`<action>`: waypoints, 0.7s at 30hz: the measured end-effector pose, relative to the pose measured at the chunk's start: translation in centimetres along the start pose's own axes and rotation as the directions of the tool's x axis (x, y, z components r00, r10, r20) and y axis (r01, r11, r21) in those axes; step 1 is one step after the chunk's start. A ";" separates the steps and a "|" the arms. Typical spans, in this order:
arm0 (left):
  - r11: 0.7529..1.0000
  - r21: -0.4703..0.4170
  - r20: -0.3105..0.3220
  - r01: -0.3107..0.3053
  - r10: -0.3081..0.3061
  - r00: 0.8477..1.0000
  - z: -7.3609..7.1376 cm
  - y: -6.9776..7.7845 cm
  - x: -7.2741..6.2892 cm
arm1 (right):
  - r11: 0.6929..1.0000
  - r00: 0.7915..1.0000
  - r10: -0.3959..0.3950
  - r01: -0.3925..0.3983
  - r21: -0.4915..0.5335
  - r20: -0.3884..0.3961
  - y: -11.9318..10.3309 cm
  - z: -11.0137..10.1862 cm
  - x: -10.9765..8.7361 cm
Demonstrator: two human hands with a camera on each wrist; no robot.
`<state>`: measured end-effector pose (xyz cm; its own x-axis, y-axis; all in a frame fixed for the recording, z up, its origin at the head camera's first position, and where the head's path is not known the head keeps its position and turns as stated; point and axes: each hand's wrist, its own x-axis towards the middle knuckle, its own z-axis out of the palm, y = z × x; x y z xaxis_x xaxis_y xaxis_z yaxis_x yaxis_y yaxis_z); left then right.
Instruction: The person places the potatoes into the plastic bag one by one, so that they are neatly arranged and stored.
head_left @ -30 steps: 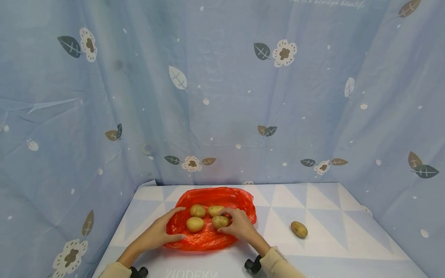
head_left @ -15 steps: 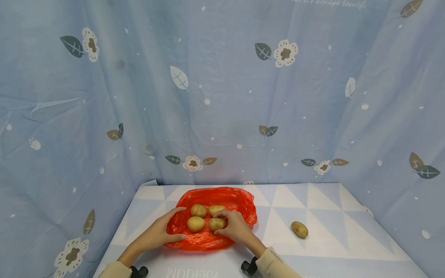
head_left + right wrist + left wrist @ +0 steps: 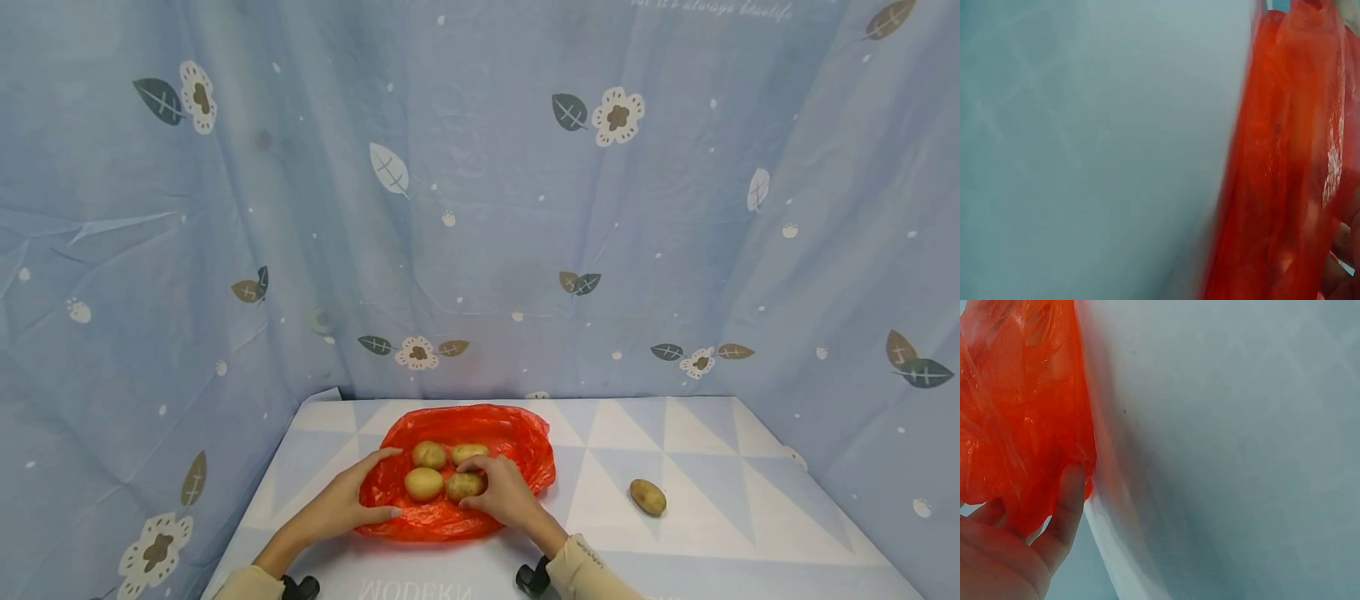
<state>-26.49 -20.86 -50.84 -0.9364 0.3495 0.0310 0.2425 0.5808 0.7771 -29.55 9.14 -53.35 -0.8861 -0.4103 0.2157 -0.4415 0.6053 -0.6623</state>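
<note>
A red plastic bag lies spread open on the table, with several potatoes inside. My left hand holds the bag's left side, thumb at the front and fingers farther back; in the left wrist view this hand has its thumb on the red film. Inside the bag my right hand grips a brownish potato at the front right. Beside it sit a smooth yellow potato and two others behind, one on the left and one on the right. Red film partly covers my right fingers in the right wrist view.
One more potato lies on the table to the right of the bag. The table has a cloth with pale triangles. Blue patterned curtains enclose the back and sides.
My right hand has moved slightly left with the potato, bringing it close to the smooth yellow one. The left hand keeps its place on the bag.
</note>
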 end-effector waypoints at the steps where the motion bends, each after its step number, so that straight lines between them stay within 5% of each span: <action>1: 1.000 0.000 0.001 0.000 0.000 1.000 0.0 0.0 0.0 | 1.000 1.000 -0.002 0.002 0.000 -0.001 0.0 -0.1 0.0; 12: 1.000 -0.018 0.001 0.009 -0.009 1.000 0.2 -0.1 0.2 | 0.994 0.999 -0.030 0.033 0.108 -0.024 -0.2 -2.5 0.0; 21: 1.000 -0.014 -0.010 0.012 -0.012 1.000 0.3 0.0 0.0 | 0.994 0.997 -0.031 0.038 0.102 -0.068 0.7 -5.8 -1.2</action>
<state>-26.48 -20.68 -51.04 -0.9418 0.3351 0.0282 0.2279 0.5743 0.7863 -29.61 14.03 -49.92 -0.8794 -0.3816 0.2846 -0.4582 0.5169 -0.7231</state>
